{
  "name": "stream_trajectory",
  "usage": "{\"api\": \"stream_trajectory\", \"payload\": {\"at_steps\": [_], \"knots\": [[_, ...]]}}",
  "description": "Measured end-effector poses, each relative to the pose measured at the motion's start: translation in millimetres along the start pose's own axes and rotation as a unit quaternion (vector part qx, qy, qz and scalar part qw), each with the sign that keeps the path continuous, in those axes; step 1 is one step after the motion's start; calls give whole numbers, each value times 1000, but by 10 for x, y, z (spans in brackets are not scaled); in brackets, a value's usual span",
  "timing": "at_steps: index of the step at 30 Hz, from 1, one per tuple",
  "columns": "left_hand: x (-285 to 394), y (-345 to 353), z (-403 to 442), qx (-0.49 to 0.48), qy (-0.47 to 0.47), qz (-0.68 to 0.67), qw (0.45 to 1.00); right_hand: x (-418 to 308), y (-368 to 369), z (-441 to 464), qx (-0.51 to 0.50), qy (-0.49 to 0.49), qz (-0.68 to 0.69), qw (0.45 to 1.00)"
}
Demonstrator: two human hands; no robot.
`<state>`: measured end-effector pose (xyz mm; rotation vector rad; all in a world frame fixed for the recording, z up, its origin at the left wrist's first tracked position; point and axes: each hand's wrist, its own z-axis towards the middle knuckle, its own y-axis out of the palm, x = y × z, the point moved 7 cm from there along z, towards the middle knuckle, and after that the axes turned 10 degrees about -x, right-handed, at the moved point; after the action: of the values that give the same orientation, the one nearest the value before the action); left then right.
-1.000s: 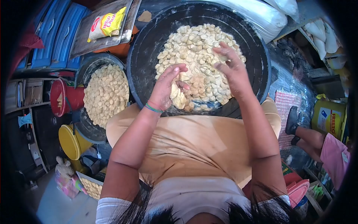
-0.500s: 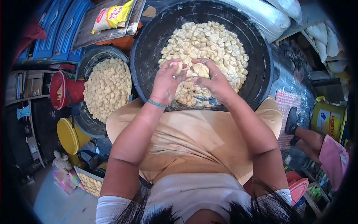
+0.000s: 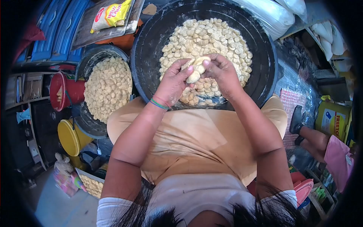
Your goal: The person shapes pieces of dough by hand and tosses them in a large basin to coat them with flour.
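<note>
A wide black tub point(image 3: 149, 56) stands before my knees, with a heap of pale, floury round pieces point(image 3: 211, 36) in it. Above the heap, my left hand point(image 3: 174, 81) is closed on a few pale pieces point(image 3: 194, 75), thumb and fingers pinching them. My right hand point(image 3: 225, 73) meets it from the other side, its thumb and fingers closed on pale pieces point(image 3: 202, 62) too. The two hands nearly touch, and their pieces lie against each other. Coloured bands circle my left wrist.
At the left stands a second dark tub point(image 3: 85, 62) of similar pieces, beside a red bucket point(image 3: 75, 90) and a yellow bucket point(image 3: 70, 138). A yellow bag point(image 3: 113, 15) lies on a board. At the right are another person's leg point(image 3: 312, 138) and a labelled container point(image 3: 332, 119).
My right hand has come down from over the heap to meet my left hand. Both now pinch pieces close together, where half a second ago they held pieces a little apart.
</note>
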<state>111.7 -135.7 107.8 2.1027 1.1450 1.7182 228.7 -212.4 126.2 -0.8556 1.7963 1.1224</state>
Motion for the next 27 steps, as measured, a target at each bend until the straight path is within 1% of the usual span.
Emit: {"api": "stream_trajectory", "payload": {"at_steps": [1, 3, 4, 5, 6, 7, 8, 11, 12, 14, 15, 16, 17, 19, 20, 23, 26, 27], "knots": [[13, -21, 1, 6, 18, -8, 1000, 0, -51, -4, 36, -13, 36, 999], [35, -26, -19, -5, 40, -77, 996, -2, -145, -13, 107, -40, 105, 988], [60, -32, -41, -18, 52, -111, 992, -100, -268, 32, 99, -106, 86, 986], [79, -32, -56, -31, 64, -144, 987, -124, -282, 47, 61, -99, -2, 993], [86, -34, -65, -28, 62, -150, 986, -156, -258, 52, 23, -90, -90, 992], [96, -30, -73, -25, 61, -157, 985, -163, -208, 58, -15, -81, -177, 981], [95, -32, -79, -22, 59, -163, 985, -166, -137, 15, -35, -93, -256, 961], [18, -5, -72, -28, 30, -72, 997, -277, 357, -149, -115, -151, -358, 914], [-23, -18, -82, -14, 24, -69, 997, -249, 424, -167, -127, -153, -366, 909], [-88, -50, -118, 13, 11, -63, 998, -175, 336, -128, -102, -150, -390, 903], [-62, -39, -113, 9, 12, -64, 998, -166, 300, -110, -90, -148, -401, 899], [-18, -26, -103, 5, 14, -65, 998, -233, 248, -114, -55, -160, -374, 912], [10, -20, -91, 2, 15, -65, 998, -263, 192, -105, -28, -178, -379, 908], [-8, -98, -80, -33, 18, -38, 999, -333, 51, -85, 27, -215, -389, 895], [-16, -123, -81, -51, 20, -24, 998, -346, -9, -80, 36, -203, -397, 894], [-28, -36, -101, -97, -3, -87, 992, -469, 122, -101, 9, -311, -478, 821], [-40, 97, -112, -133, -3, -206, 969, -322, 339, -107, -73, -207, -387, 896], [-61, 102, -101, -133, -7, -193, 972, -286, 342, -108, -78, -208, -415, 882]]}}
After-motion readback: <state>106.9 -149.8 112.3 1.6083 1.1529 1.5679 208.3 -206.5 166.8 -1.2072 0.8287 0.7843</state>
